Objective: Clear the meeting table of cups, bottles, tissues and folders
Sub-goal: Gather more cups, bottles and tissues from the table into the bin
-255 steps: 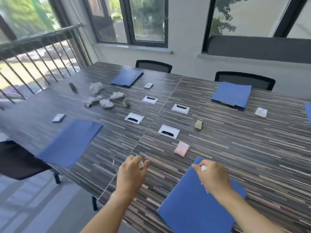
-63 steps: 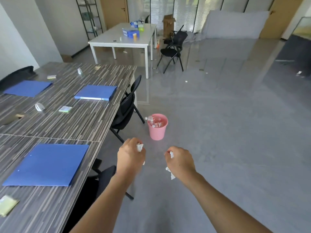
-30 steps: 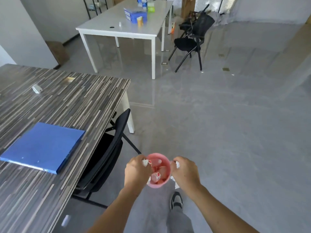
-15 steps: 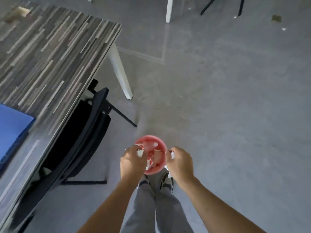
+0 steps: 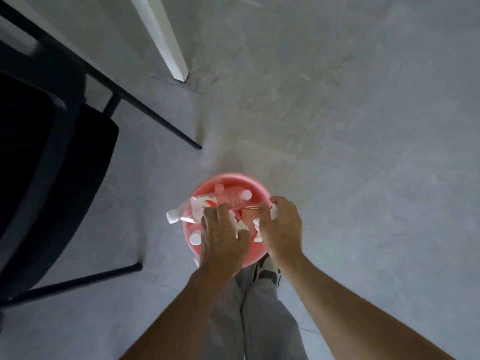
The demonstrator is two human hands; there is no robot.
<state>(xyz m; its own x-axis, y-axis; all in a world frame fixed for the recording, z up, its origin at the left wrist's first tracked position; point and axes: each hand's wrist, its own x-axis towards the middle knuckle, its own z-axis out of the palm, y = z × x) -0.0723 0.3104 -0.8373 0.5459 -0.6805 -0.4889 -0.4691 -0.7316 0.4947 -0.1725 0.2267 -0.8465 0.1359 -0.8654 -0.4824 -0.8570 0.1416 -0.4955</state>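
A pink bin [image 5: 228, 181] stands on the grey floor just in front of my feet. It holds plastic bottles [image 5: 183, 212] and paper cups, and one bottle's neck sticks out over the left rim. My left hand [image 5: 223, 240] hovers over the bin's mouth and holds a crumpled white tissue [image 5: 238, 224] between thumb and fingers. My right hand [image 5: 283, 229] is over the bin's right rim and grips another white tissue [image 5: 274, 210], part of which hangs below the palm. The meeting table's top is out of view.
A black chair [image 5: 52, 165] fills the left side, its thin metal legs reaching toward the bin. A white table leg [image 5: 168, 45] stands on the floor beyond. My grey trousers and one shoe [image 5: 267, 268] sit right behind the bin.
I walked from the table to the pink bin with a tissue in each hand. The view has tilted straight down and both hands have come lower over the bin's mouth.
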